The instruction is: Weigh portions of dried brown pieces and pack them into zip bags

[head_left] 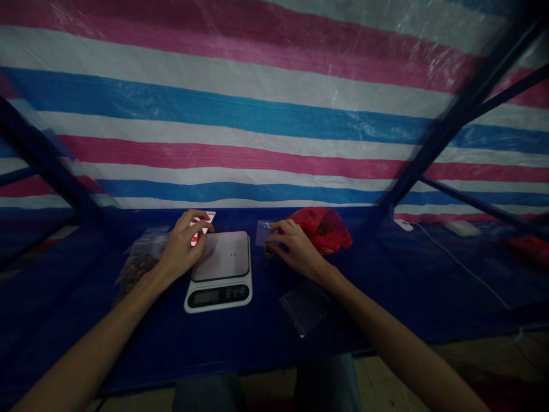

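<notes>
My left hand (185, 243) hovers at the upper left corner of a white kitchen scale (221, 257), its fingers bent but apart, holding nothing. Behind those fingers lies a lit phone (210, 216), partly covered by them. A few tiny dark bits rest on the scale's plate. Right of the scale, my right hand (294, 243) has its fingertips drawn in around a small, dim, roundish thing (269, 250) that I cannot make out. Beside these fingertips is a small clear plastic bag (262, 233). A red plastic bag (330, 229) with brown dried pieces sits just behind my right hand.
Clear bags of brown pieces (137, 266) lie left of my left forearm. Another clear zip bag (302, 309) is near the front of the blue table (261, 349). A white plug (404, 225) with a cable lies at right, between blue frame bars (429, 149) and a striped sheet (257, 120).
</notes>
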Demonstrator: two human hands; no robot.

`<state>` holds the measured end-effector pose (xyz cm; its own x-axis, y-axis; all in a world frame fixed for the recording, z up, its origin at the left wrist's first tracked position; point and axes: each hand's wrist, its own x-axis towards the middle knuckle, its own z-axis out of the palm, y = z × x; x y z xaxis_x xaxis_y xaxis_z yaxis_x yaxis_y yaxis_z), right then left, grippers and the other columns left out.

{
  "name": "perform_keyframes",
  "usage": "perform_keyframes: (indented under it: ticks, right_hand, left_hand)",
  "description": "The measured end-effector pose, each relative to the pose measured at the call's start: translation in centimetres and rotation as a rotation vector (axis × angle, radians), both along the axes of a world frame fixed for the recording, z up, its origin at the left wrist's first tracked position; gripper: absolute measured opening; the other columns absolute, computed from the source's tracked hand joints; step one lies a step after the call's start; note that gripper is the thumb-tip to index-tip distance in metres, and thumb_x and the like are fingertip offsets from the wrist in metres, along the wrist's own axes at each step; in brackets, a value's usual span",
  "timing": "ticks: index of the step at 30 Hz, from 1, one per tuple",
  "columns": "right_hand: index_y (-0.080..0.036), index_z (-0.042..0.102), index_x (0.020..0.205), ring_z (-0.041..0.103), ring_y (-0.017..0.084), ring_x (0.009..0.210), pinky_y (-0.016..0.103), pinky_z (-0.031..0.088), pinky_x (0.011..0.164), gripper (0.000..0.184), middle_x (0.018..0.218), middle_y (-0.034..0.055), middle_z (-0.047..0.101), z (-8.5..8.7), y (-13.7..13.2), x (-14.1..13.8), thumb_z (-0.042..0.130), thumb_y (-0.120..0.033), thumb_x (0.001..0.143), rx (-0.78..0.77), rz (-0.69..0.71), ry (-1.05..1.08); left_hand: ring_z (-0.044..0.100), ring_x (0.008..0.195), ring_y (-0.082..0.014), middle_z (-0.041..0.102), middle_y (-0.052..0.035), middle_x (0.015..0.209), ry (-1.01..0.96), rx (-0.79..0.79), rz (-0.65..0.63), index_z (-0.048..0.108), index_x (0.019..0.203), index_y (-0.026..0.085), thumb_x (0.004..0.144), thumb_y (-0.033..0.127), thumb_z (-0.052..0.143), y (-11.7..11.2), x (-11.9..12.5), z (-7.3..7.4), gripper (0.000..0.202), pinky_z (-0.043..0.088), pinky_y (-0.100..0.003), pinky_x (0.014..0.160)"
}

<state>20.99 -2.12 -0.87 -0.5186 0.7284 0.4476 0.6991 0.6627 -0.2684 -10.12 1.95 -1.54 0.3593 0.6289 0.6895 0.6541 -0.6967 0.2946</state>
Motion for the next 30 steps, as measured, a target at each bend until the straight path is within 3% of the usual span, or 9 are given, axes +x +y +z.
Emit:
perform_keyframes:
  ticks: [7, 14, 18, 24, 30]
  right_hand:
    - [-0.019, 0.078, 0.096, 0.047, 0.030, 0.126, 0.047, 0.043, 0.103, 0.013, 0.129, 0.0100, 0.061, -1.3, -0.4, -3.4, 0.075, -0.028, 0.087, 0.056, -0.031, -0.157]
    - [-0.017, 0.076, 0.096, 0.042, 0.032, 0.133, 0.051, 0.036, 0.113, 0.015, 0.136, 0.0120, 0.059, -3.1, -1.0, -4.5, 0.062, -0.019, 0.095, 0.220, -0.047, -0.303]
    - [-0.019, 0.075, 0.094, 0.043, 0.030, 0.131, 0.051, 0.035, 0.113, 0.012, 0.134, 0.0101, 0.060, -2.1, -1.3, -3.9, 0.063, -0.017, 0.093, 0.254, -0.033, -0.227]
    - [-0.023, 0.074, 0.091, 0.051, 0.027, 0.119, 0.047, 0.043, 0.103, 0.008, 0.123, 0.0077, 0.063, 1.1, -0.8, 0.1, 0.076, -0.018, 0.084, 0.161, -0.142, 0.172]
    - [-0.023, 0.076, 0.092, 0.052, 0.025, 0.115, 0.045, 0.044, 0.101, 0.007, 0.119, 0.0073, 0.065, 0.3, -0.5, 0.9, 0.076, -0.021, 0.086, 0.087, -0.106, 0.191]
  left_hand:
    - [0.057, 0.109, -0.0207, 0.057, -0.0059, 0.113, -0.031, 0.023, 0.001, 0.065, 0.091, 0.020, 0.089, 0.010, 0.045, 0.1, 0.0, 0.1, 0.023, 0.048, -0.040, 0.097]
    - [0.058, 0.109, -0.0213, 0.058, -0.0061, 0.113, -0.027, 0.046, 0.002, 0.065, 0.091, 0.021, 0.089, 0.012, 0.046, 0.1, -0.4, 0.2, 0.021, 0.048, -0.041, 0.097]
    - [0.057, 0.111, -0.0220, 0.057, -0.0062, 0.114, -0.030, 0.050, 0.022, 0.064, 0.090, 0.021, 0.089, 0.012, 0.045, 0.2, -0.6, 0.4, 0.021, 0.047, -0.041, 0.098]
    - [0.057, 0.110, -0.0224, 0.057, -0.0064, 0.112, -0.015, 0.063, 0.022, 0.063, 0.092, 0.021, 0.089, 0.012, 0.045, 0.3, -0.8, 0.5, 0.021, 0.048, -0.043, 0.098]
    - [0.058, 0.111, -0.0229, 0.056, -0.0069, 0.114, -0.008, 0.070, 0.025, 0.064, 0.092, 0.021, 0.090, 0.012, 0.046, 0.2, -0.7, 0.3, 0.020, 0.048, -0.042, 0.097]
